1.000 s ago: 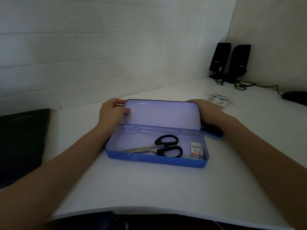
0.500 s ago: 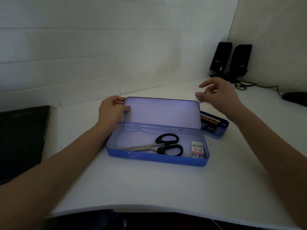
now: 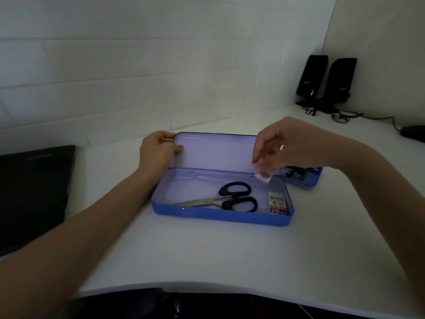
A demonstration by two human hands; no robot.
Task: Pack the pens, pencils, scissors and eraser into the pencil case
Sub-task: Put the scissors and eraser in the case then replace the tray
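A blue pencil case (image 3: 220, 215) lies open on the white desk, its lid (image 3: 213, 150) standing upright. Inside lie black-handled scissors (image 3: 230, 196) and a white eraser (image 3: 277, 204) with a "2B" label at the right end. My left hand (image 3: 156, 153) grips the lid's left edge. My right hand (image 3: 292, 143) hovers over the case's right rear corner, pinching a small clear plastic packet (image 3: 263, 176). Behind the case, a blue tray (image 3: 305, 181) holds pens and pencils (image 3: 296, 172), mostly hidden by my right hand.
A dark laptop (image 3: 32, 192) lies at the left. Two black speakers (image 3: 326, 81) with cables stand in the far right corner, a dark object (image 3: 414, 132) beside them. The desk's front edge runs close below the case.
My right hand left the lid's right edge, reached back over the desk, and has come down over the case holding the clear packet. The left hand has stayed on the lid.
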